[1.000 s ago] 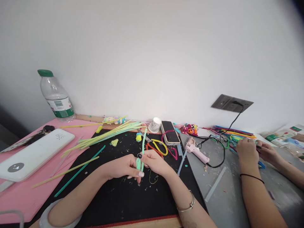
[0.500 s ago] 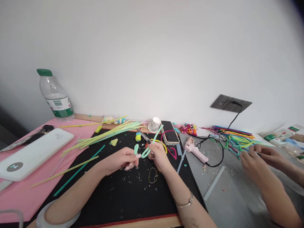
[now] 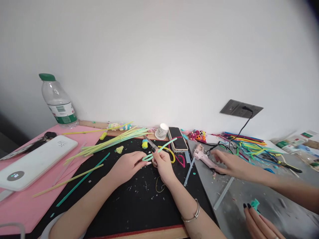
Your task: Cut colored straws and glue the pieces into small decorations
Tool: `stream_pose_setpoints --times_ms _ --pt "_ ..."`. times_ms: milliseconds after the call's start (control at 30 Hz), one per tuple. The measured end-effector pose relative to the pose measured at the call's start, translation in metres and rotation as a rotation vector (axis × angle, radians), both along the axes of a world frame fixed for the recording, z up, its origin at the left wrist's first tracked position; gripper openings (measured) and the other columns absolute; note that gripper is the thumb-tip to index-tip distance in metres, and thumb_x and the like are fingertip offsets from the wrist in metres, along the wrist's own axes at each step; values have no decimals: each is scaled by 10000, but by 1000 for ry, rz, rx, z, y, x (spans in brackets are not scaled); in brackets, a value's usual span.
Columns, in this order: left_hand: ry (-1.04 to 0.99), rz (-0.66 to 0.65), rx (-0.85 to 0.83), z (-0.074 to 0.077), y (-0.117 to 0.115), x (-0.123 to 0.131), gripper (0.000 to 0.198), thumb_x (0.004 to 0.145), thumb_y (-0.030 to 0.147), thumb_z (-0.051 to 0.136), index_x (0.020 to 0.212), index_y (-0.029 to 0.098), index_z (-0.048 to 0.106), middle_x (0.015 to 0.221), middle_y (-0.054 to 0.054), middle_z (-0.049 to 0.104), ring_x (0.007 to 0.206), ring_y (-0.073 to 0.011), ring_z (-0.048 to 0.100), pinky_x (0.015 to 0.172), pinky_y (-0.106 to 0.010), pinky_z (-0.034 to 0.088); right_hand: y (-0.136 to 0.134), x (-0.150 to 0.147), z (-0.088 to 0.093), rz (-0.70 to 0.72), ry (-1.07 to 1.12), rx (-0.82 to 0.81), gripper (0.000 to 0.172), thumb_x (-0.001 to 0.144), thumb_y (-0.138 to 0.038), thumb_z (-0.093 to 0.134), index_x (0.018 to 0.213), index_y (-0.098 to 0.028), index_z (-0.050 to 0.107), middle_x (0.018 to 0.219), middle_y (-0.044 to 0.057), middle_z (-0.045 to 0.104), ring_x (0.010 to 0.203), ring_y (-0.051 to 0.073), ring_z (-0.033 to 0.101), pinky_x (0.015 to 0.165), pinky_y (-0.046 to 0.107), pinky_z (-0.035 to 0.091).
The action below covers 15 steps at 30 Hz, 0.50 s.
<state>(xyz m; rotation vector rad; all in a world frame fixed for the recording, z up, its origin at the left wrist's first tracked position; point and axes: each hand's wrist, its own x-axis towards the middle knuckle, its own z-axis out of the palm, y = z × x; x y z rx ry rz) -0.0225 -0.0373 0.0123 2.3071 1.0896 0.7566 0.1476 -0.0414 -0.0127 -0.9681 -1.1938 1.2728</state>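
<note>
A mint-green pipe cleaner (image 3: 164, 145), bent into a loop at one end, is pinched between both hands above the black mat. My left hand (image 3: 131, 163) grips the looped end with thumb and fingers. My right hand (image 3: 161, 164) pinches the pipe cleaner beside it, its loose end pointing up and right. A pair of scissors (image 3: 151, 143) lies just behind my right hand; its handles are partly hidden. Near the scissors sit a small yellow-and-blue piece (image 3: 145, 143) and a curved yellow pipe cleaner (image 3: 171, 153).
Yellow and green pipe cleaners (image 3: 107, 145) lie at left beside a white power bank (image 3: 37, 162) and bottle (image 3: 59, 103). A paper cup (image 3: 161, 131) and phone (image 3: 178, 139) stand behind. At right, a co-worker's hand (image 3: 229, 162) reaches by the pink glue gun (image 3: 205, 159).
My hands have come together, and the separate small loop in my left hand now meets the larger one. The co-worker's hands have parted, one moving to the glue gun, the other nearer with a teal piece.
</note>
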Motion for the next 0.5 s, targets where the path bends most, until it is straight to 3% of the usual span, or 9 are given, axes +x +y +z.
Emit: stream_pose_setpoints --times_ms 233,500 --pt "73 26 44 -3 0 4 358 949 309 291 687 189 503 624 -2 521 616 -154 506 600 -257 335 -1 -3 2 -23 -92 36 425 850 -481 508 563 -173 458 461 -73 297 432 63 213 446 242 139" --pt "-91 102 -17 -3 -1 5 323 903 363 381 714 208 593 649 -13 592 620 -165 546 626 -259 373 -1 0 2 -57 -98 46 405 842 -464 528 564 -179 455 482 -64 317 439 70 238 452 244 157"
